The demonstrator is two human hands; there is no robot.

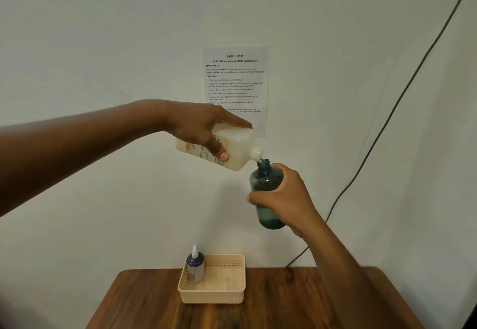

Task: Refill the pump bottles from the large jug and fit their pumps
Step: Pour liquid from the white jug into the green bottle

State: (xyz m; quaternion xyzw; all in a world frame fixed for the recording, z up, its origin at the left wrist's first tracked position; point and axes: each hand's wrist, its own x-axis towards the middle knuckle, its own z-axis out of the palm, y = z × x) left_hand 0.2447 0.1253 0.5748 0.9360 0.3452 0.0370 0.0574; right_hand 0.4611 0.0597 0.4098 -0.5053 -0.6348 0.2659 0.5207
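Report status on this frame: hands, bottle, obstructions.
Left hand tips white jug over teal bottle, gripped by right hand. Spout at bottle mouth. Nothing in the way.

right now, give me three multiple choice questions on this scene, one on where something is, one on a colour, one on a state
1. Where is the bottle with its pump fitted?
A. standing in the cream basket's left end
B. lying on the table outside the basket
C. in the right hand

2. What colour is the bottle being filled?
A. clear red
B. dark teal
C. opaque white

3. How is the jug held?
A. upright, above the table
B. lying flat in the basket
C. tipped, spout at the bottle's open mouth

Answers:
1 A: the pump bottle stands upright inside the basket on the table, at its left end.
2 B: the open bottle, gripped by the right hand, is translucent dark teal.
3 C: the left hand holds the jug tilted down to the right, its spout at the bottle's neck.
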